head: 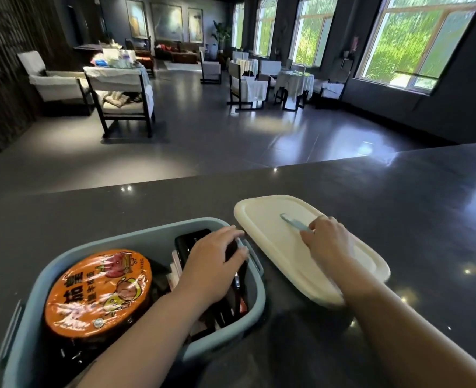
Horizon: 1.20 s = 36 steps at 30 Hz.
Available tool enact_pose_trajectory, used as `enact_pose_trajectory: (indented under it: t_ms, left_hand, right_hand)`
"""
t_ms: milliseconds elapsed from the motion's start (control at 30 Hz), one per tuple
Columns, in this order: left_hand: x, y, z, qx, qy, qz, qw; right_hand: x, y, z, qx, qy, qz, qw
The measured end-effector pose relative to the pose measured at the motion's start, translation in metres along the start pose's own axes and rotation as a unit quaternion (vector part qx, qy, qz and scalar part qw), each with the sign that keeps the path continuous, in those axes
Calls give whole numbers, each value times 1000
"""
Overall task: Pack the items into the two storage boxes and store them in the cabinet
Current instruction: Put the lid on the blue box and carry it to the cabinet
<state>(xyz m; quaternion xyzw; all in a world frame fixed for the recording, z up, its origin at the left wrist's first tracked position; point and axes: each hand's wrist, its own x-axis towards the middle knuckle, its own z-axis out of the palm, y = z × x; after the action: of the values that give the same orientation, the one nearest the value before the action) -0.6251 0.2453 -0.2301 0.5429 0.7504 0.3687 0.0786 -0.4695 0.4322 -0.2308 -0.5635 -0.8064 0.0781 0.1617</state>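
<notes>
Two hands work at a dark desk (399,208): the left hand (214,264) reaches into an open blue storage box (255,296), fingers curled over a black device (188,242) standing beside an orange-lidded noodle bowl (99,292). Just right of the box lies a white lid (270,233), where the right hand (325,236) pinches its blue handle (291,220).
</notes>
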Motion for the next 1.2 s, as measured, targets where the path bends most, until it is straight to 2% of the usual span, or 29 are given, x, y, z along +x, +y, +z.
enact_pose_trajectory:
  t_ms: [67, 133, 267, 333, 400, 533, 600, 733, 867, 1100, 1200]
  left_hand:
    - [0, 3, -14, -120, 46, -65, 990]
    - [-6, 5, -34, -254, 111, -107, 955]
    - [-29, -9, -86, -260, 262, -100, 924]
    - [-45, -23, -112, -274, 310, -114, 903]
    - [-62, -35, -134, -251, 334, -131, 899]
    - [-99, -61, -154, -230, 337, -177, 895]
    - [-116, -75, -154, -213, 306, -207, 905]
    - [-135, -89, -147, -131, 225, -228, 938]
    - [-145, -83, -136, -38, 198, -191, 961]
    - [-164, -77, -140, 123, 222, -199, 947]
    - [-143, -74, -139, 190, 160, -199, 948]
  right_hand:
    - [-2, -8, -38, 28, 27, -22, 999]
    - [-10, -23, -71, 38, 60, -62, 996]
    - [-48, -70, -98, 95, 94, -160, 978]
    - [-71, -100, -90, 112, 58, -204, 971]
    - [-94, -127, -75, 131, 5, -240, 962]
    - [-135, -160, -38, 107, -89, -330, 934]
    - [-148, -167, -22, 92, -110, -373, 917]
    - [-140, -170, -11, 71, -106, -439, 890]
    - [-119, -170, -7, 84, -117, -468, 872]
    - [-116, -167, 4, 87, -155, -538, 824]
    - [-118, -165, 9, 89, -147, -537, 826]
